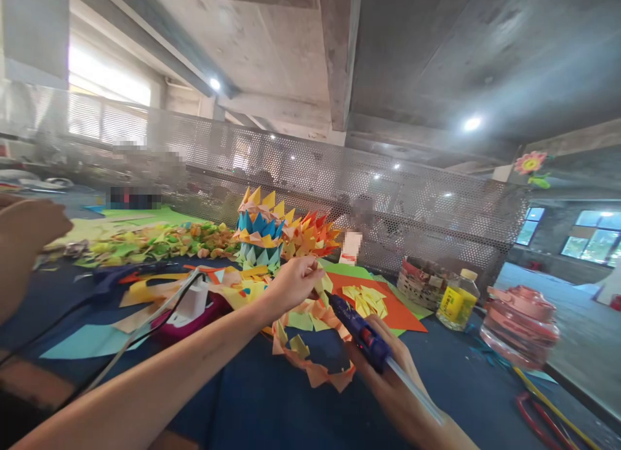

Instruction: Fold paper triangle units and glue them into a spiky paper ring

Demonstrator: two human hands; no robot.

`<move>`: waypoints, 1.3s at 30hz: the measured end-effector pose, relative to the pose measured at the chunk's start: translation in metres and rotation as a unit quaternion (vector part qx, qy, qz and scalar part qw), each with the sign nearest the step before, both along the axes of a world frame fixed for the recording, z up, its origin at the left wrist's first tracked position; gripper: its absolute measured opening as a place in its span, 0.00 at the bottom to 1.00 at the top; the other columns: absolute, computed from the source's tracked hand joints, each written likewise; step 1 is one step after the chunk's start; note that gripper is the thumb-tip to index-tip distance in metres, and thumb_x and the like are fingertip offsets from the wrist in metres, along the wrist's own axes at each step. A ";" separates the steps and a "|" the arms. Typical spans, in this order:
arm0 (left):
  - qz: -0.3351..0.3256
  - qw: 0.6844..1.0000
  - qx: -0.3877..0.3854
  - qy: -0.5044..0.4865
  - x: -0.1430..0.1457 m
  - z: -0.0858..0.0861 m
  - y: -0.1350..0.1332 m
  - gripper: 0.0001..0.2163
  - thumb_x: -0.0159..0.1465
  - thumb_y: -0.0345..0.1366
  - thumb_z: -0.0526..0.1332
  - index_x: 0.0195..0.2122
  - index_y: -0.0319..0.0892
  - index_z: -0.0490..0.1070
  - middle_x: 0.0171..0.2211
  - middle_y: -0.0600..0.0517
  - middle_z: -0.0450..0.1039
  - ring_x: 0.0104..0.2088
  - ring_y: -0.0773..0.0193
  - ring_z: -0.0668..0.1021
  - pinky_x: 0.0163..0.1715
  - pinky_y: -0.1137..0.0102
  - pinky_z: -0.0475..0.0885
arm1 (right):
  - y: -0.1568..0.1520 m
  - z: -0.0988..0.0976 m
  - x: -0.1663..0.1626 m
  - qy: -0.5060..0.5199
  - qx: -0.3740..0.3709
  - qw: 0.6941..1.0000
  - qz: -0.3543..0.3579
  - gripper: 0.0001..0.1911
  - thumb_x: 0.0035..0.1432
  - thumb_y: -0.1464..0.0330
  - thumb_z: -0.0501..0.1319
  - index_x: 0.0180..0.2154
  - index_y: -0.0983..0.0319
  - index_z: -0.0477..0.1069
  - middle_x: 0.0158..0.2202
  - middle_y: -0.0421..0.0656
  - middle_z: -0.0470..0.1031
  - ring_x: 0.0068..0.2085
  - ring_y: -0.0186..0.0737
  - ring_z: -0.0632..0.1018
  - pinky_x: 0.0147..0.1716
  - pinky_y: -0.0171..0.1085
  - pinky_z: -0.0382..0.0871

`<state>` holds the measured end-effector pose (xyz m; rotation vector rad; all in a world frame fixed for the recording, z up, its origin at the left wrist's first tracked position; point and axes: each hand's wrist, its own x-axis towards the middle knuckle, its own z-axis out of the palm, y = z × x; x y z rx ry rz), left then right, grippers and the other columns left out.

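Observation:
My right hand (392, 366) is wrapped round a dark blue hot glue gun (359, 330), and a clear glue stick (412, 386) sticks out of its back end. The gun's nozzle points at a folded yellow paper piece (324, 286), which my left hand (297, 283) pinches between its fingertips. Below them a ring of peach folded paper (317, 374) lies on the dark blue table (272, 408), with a few yellow-green pieces on it. Just right of the nozzle, yellow folded pieces (366, 301) are heaped on an orange sheet (405, 311).
Behind my left hand stand paper-petal rings (261, 233) and a scrap pile (165, 243). A white plug (194, 301) with cords sits at left, near another person's hand (36, 220). Rightward are a basket (422, 285), a bottle (457, 301), a pink jug (521, 327) and red-handled scissors (536, 414).

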<state>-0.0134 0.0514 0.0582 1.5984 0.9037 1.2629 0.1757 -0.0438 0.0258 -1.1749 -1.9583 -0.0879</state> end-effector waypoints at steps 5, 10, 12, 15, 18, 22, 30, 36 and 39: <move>-0.004 1.000 -0.001 0.010 0.000 0.002 -0.001 0.08 0.63 0.30 0.55 0.25 0.41 0.62 0.20 0.55 0.73 0.22 0.67 0.78 0.27 0.70 0.76 | -0.002 0.002 -0.002 0.013 -0.005 1.000 -0.008 0.08 0.57 0.61 0.56 0.30 0.56 0.68 0.28 0.39 0.73 0.30 0.40 0.76 0.30 0.33 0.71; -0.013 1.000 0.006 0.013 0.000 -0.002 0.001 0.07 0.61 0.33 0.57 0.25 0.41 0.62 0.21 0.54 0.74 0.22 0.66 0.78 0.27 0.70 0.76 | -0.004 0.002 -0.005 0.028 -0.007 1.000 -0.009 0.09 0.57 0.60 0.56 0.29 0.56 0.67 0.27 0.38 0.72 0.29 0.40 0.76 0.29 0.34 0.70; -0.018 1.000 0.009 0.012 0.000 -0.004 0.001 0.07 0.60 0.34 0.57 0.26 0.42 0.62 0.21 0.54 0.74 0.22 0.66 0.78 0.26 0.71 0.76 | -0.004 0.002 -0.006 0.033 -0.006 0.999 -0.007 0.10 0.57 0.58 0.56 0.29 0.55 0.68 0.26 0.38 0.72 0.29 0.40 0.76 0.29 0.35 0.71; -0.024 1.000 0.012 0.008 -0.001 -0.003 0.000 0.07 0.59 0.35 0.58 0.26 0.42 0.62 0.22 0.54 0.74 0.23 0.65 0.78 0.26 0.72 0.75 | -0.005 0.003 -0.006 0.033 -0.005 0.999 0.002 0.11 0.58 0.57 0.56 0.28 0.55 0.68 0.26 0.39 0.72 0.29 0.41 0.76 0.28 0.36 0.71; -0.029 1.000 0.009 0.002 -0.001 -0.001 -0.003 0.07 0.59 0.35 0.58 0.26 0.42 0.62 0.22 0.54 0.74 0.23 0.66 0.78 0.26 0.72 0.75 | -0.006 0.003 -0.006 0.033 -0.006 0.999 0.004 0.11 0.58 0.57 0.55 0.28 0.54 0.69 0.26 0.39 0.72 0.29 0.41 0.76 0.29 0.36 0.71; -0.032 0.999 -0.002 -0.004 0.000 0.002 -0.006 0.07 0.60 0.34 0.58 0.25 0.42 0.63 0.21 0.54 0.74 0.23 0.66 0.79 0.27 0.71 0.76 | -0.005 -0.001 -0.004 0.034 -0.002 0.999 -0.005 0.12 0.58 0.56 0.55 0.29 0.54 0.70 0.26 0.39 0.72 0.29 0.41 0.76 0.28 0.36 0.71; -0.033 0.999 -0.017 -0.007 -0.003 0.005 -0.006 0.05 0.58 0.34 0.61 0.27 0.41 0.67 0.21 0.52 0.75 0.24 0.65 0.79 0.28 0.72 0.75 | -0.004 -0.003 0.002 0.019 -0.021 1.000 0.013 0.11 0.58 0.56 0.56 0.32 0.54 0.71 0.28 0.38 0.74 0.31 0.41 0.77 0.30 0.35 0.71; -0.027 0.999 -0.020 -0.010 -0.004 0.007 -0.005 0.05 0.58 0.34 0.61 0.27 0.40 0.67 0.20 0.53 0.75 0.23 0.65 0.79 0.26 0.74 0.74 | -0.003 0.000 0.004 -0.011 -0.042 0.999 0.017 0.11 0.59 0.58 0.56 0.31 0.55 0.71 0.28 0.38 0.74 0.30 0.39 0.76 0.29 0.34 0.71; -0.026 0.999 -0.021 -0.014 -0.004 0.008 -0.006 0.05 0.58 0.34 0.60 0.26 0.41 0.66 0.20 0.54 0.75 0.23 0.66 0.79 0.26 0.75 0.74 | -0.003 0.000 0.004 -0.011 -0.042 0.999 0.010 0.11 0.59 0.57 0.56 0.31 0.55 0.72 0.28 0.38 0.74 0.31 0.40 0.77 0.30 0.34 0.71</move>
